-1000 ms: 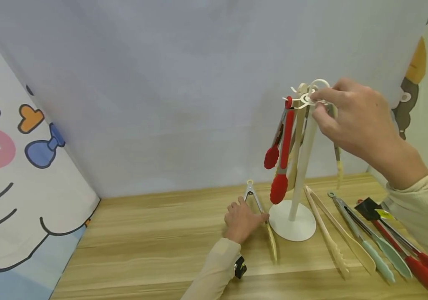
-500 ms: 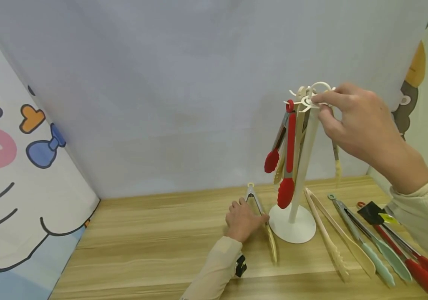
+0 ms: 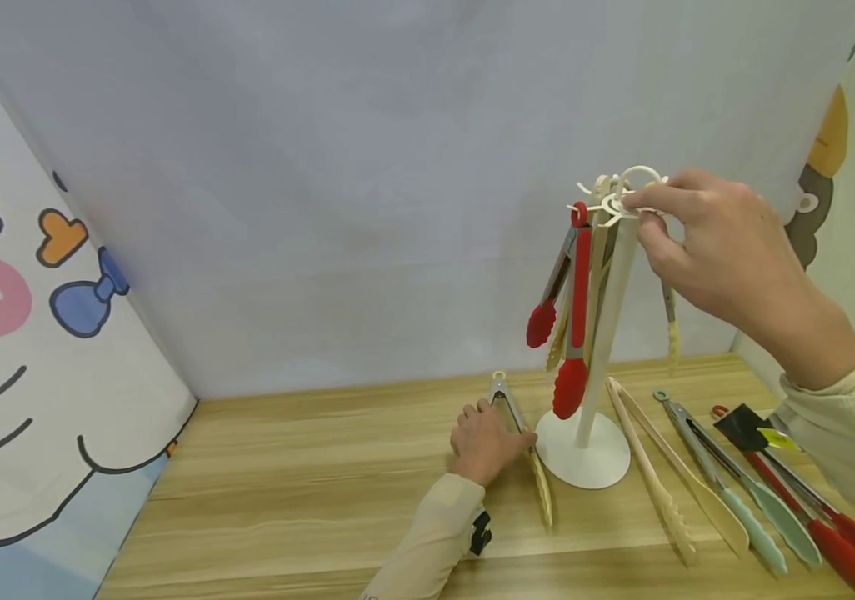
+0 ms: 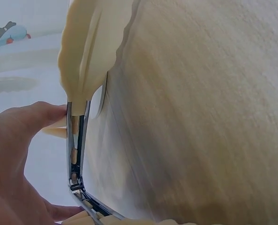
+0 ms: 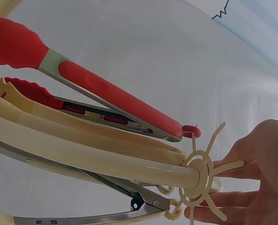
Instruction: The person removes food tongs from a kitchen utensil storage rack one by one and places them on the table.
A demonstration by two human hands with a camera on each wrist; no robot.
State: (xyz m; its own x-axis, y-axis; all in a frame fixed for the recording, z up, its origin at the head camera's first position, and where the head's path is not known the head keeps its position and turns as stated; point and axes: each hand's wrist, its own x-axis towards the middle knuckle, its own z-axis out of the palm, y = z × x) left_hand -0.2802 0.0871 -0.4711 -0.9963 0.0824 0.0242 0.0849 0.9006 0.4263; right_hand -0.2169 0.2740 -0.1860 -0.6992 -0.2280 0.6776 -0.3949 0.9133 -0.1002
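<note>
Metal tongs with cream scalloped tips (image 3: 542, 487) lie on the table, their ringed hinge end pointing away. My left hand (image 3: 483, 442) holds them; in the left wrist view its thumb (image 4: 50, 115) presses one arm while a finger reaches the other. At the right, my right hand (image 3: 727, 242) pinches the hooked top of a white hanging stand (image 3: 607, 312). The right wrist view shows fingers behind its spoked hook ring (image 5: 198, 176). Small red-tipped tongs (image 3: 570, 387) hang from one hook. Cream tongs (image 5: 83, 126) and metal tongs with cream parts (image 5: 92, 219) hang beside them.
Right of the stand's round base (image 3: 585, 467) lie cream tongs (image 3: 652, 483), teal-tipped tongs (image 3: 753, 525) and larger red tongs (image 3: 840, 550). A black flat piece (image 3: 742, 427) sits near the red pair. A pale curtain (image 3: 322, 208) stands behind the wooden table (image 3: 285, 483).
The stand's hook ring has turned slightly, and the hanging red tongs have shifted a little right and down. The arms of the tongs under my left hand look slightly closer together.
</note>
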